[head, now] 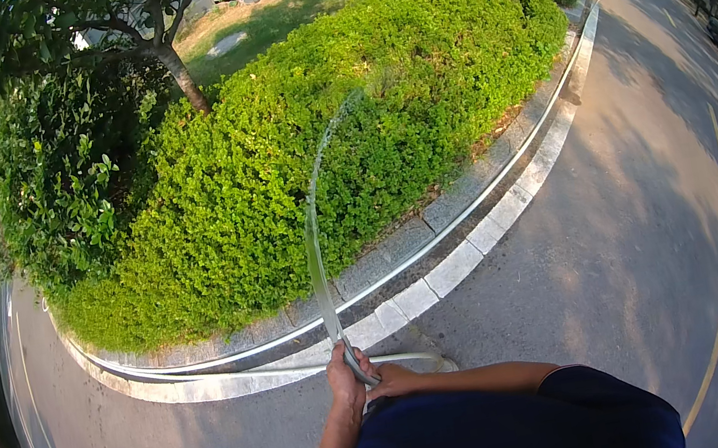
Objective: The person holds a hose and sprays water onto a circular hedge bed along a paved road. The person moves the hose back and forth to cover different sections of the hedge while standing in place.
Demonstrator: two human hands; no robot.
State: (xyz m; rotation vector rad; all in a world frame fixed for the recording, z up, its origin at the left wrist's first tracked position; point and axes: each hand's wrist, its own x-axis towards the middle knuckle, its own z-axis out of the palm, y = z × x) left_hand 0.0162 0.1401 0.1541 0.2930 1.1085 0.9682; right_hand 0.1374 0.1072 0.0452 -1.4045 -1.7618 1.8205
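Note:
My left hand (345, 377) is closed around the end of a pale garden hose (357, 365), low in the middle of the view. Close behind it, my right hand (391, 380) holds the same hose near my body. From the hose end a stream of water (315, 253) arcs up and falls on a clipped green hedge (240, 194). Part of the hose is hidden by my hands. A length of pale hose lies on the ground past my hands and along the curb.
A stone curb (398, 246) and a paler concrete edging (453, 275) curve round the hedge, with a dark gutter between them. Two tree trunks (181, 76) rise at the hedge. An asphalt road (618, 237) with a yellow line runs at the right; another stretch lies left.

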